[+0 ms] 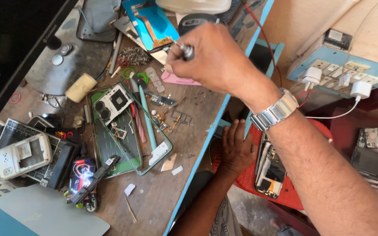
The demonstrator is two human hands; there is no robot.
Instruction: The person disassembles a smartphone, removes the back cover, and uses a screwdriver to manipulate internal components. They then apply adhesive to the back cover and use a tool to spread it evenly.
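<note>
Right hand (211, 59) clenched round a slim metal screwdriver (186, 50), held above the far end of the desk (189, 144). Probably light, stiff, a bit slippery; best gripped on the handle. Silver, narrow, mostly hidden in the fist. Left hand (236, 146) lying flat, fingers released, beside the desk edge.

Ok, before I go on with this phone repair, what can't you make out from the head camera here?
- Right hand: it grips a small metal tool; the tip and what it touches are hidden behind the fingers.
- Left hand: rests below the bench edge; its palm side is hidden.
- Screws and small parts on the bench: too small to identify.
- Opened phones at right: cut off by the frame edge.
</note>
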